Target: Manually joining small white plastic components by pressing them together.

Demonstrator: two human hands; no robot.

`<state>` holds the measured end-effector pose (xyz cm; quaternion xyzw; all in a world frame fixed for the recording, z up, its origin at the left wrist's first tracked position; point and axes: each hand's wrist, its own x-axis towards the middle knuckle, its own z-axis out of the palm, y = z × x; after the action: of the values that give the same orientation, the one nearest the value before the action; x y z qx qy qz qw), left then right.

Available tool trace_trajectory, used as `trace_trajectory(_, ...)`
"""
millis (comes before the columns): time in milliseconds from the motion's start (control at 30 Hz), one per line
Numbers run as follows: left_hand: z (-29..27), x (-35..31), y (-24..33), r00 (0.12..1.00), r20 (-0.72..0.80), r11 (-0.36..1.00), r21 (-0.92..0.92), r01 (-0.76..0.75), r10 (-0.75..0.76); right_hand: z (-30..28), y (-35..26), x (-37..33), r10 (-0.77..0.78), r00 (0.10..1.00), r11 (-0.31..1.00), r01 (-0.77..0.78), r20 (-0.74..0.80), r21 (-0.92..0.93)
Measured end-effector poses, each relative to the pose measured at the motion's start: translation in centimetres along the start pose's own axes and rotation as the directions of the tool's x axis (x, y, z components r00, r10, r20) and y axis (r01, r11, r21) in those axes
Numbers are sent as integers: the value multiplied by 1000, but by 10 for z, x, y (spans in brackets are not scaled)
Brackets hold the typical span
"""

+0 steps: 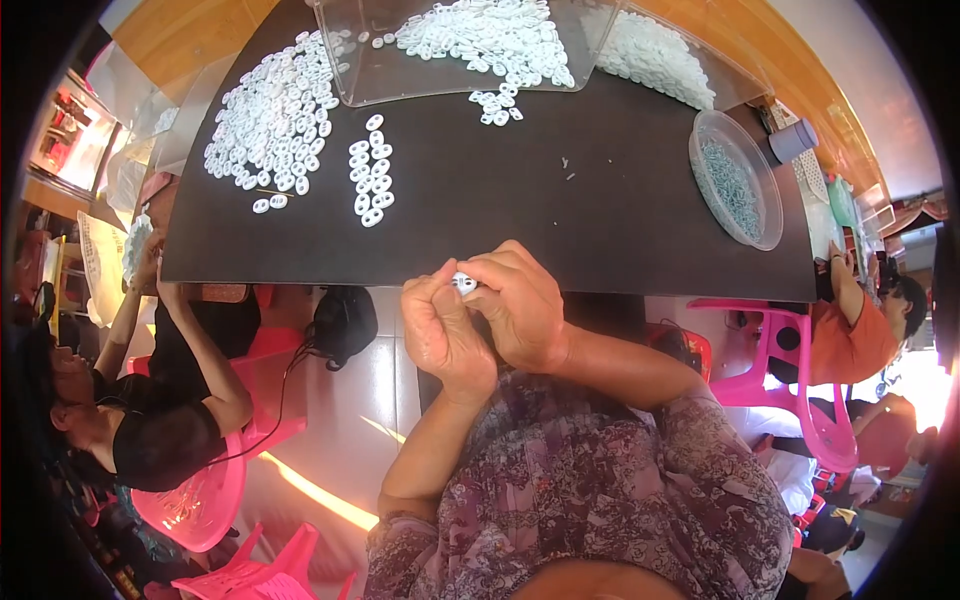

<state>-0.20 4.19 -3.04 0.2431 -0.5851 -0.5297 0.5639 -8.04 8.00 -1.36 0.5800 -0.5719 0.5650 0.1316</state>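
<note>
Pinching a small white ring [464,283] between the fingertips of both hands, left hand [445,330] and right hand [520,305] meet, closed on it, just over the black table's [560,220] near edge.

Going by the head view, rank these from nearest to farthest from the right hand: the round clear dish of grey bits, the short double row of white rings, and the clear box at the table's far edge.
From the right hand:
1. Short double row of white rings, ahead and to the left on the black table.
2. Round clear dish of grey bits, ahead and to the right.
3. Clear box, at the far edge.
</note>
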Motion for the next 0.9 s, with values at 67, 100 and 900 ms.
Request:
trace_trajectory(67,1,2,3,1000,0,1000,8,-7,7,-2,0,3,12,1000,1000,-12,15,-1)
trace_trajectory(100,1,3,5,1000,14,1000,16,-23,23,-4,0,5,23,999,1000,-23,31,-3)
trace_trajectory(900,70,99,-22,814,578,813,444,-375,60,-242,192,152,221,898,649,-426,-380,-630)
